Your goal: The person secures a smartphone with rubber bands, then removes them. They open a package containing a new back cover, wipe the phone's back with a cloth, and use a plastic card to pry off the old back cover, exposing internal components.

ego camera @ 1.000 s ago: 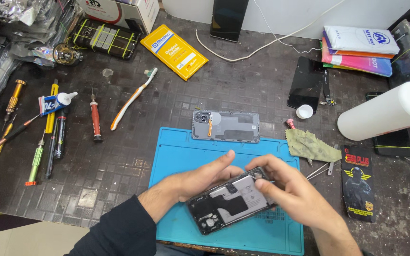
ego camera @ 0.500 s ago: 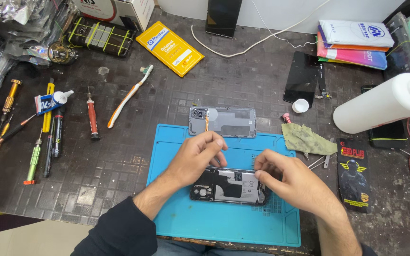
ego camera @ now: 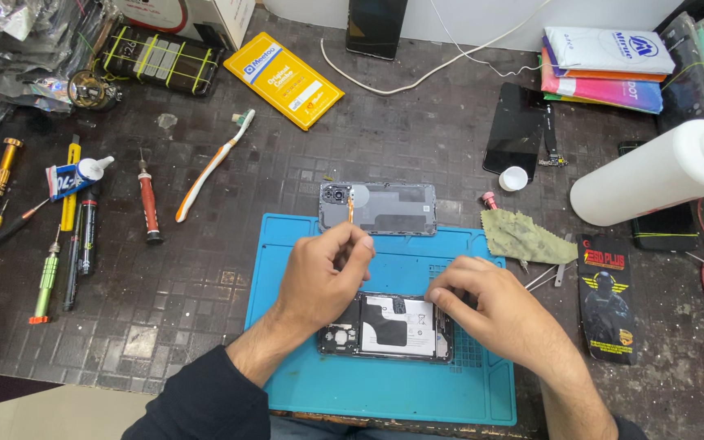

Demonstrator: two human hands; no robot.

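Opened phone (ego camera: 389,327), its back cover off and its insides showing, lies flat on the blue work mat (ego camera: 385,391), in the mat's lower middle, long side running left to right. Left hand (ego camera: 319,277) sits just above the phone's left half, fingers curled in a narrow pinch around a thin orange-tipped tool (ego camera: 350,212) that stands up out of the fist toward the far edge of the mat. Right hand (ego camera: 495,314) rests over the phone's right end, fingers bent down and touching its upper right corner; whether they grip anything small there is hidden by the knuckles. Beyond the left hand, straddling the mat's far edge, lies the grey back cover (ego camera: 380,209), camera cut-out to the left. To the right of it a crumpled green cloth (ego camera: 527,238) lies on the dark tabletop (ego camera: 205,277), with a small white cap (ego camera: 513,178) and a black screen panel (ego camera: 519,130) further back. A large white bottle (ego camera: 653,175) lies tilted at the right. On the left side are a toothbrush (ego camera: 213,167), a red screwdriver (ego camera: 149,204) and a green screwdriver (ego camera: 45,277), well apart from the mat.
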